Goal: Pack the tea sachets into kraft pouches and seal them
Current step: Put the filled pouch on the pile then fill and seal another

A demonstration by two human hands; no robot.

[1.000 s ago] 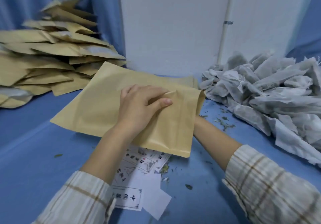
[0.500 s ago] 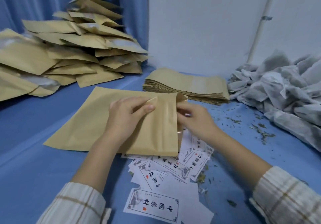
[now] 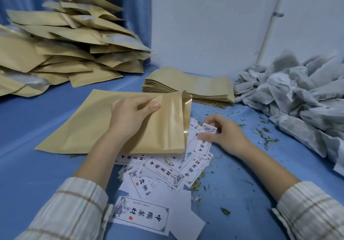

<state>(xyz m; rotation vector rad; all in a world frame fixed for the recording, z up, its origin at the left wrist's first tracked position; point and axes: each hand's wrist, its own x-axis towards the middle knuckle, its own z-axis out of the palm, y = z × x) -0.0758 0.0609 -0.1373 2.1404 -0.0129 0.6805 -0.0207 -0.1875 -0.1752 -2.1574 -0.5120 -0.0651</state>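
Pouch (image 3: 104,126) light, thin, floppy; mouth edge pinched by left hand (image 3: 130,115). Paper label (image 3: 203,141) pinched by right hand (image 3: 223,135). Best gripped at open mouth.

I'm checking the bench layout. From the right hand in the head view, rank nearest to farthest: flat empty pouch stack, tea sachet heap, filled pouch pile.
From the right hand:
1. Flat empty pouch stack, just beyond it, centre.
2. Tea sachet heap, to its right.
3. Filled pouch pile, far left, past the left hand.
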